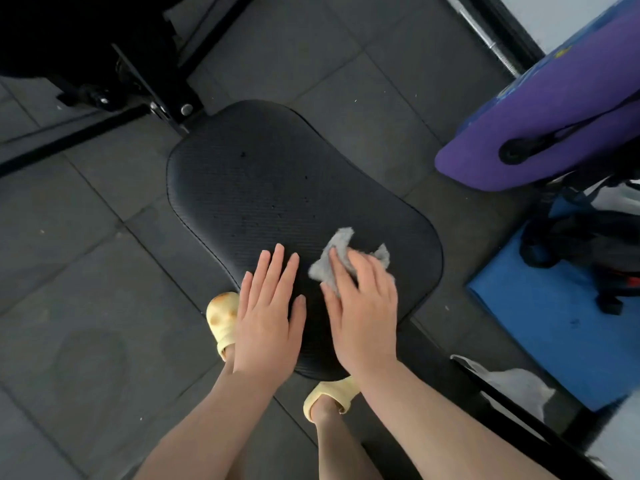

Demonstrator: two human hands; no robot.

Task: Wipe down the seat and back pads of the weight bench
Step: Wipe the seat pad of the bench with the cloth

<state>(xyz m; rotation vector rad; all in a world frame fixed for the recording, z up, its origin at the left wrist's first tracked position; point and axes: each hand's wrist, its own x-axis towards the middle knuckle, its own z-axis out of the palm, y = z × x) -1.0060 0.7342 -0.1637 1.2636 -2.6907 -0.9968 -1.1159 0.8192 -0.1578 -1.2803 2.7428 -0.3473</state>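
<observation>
Over on the left the dark tiled floor [86,237] lies open, with the black frame [138,91] of a machine standing beyond the far end of the pad. A yellow slipper [221,320] pokes out just beside the pad's near-left edge. The left hand [268,313] rests flat on the black seat pad [277,188], fingers [277,268] straight and close together, holding nothing; it looks to be steadying. Just beside it the right hand [363,306] presses a crumpled grey cloth [337,254] onto the pad's near-right part, fingers spread over it, not clenched. The cloth looks light and limp, likely to bunch, so a flat palm on its middle suits better than a pinch. The pad looks firm with a ribbed, slightly grippy skin. Most of its surface stretches away unobstructed towards the far edge. To the right, a purple board [540,119] and a blue mat [540,323] crowd the floor, so elbow room there looks tighter.
</observation>
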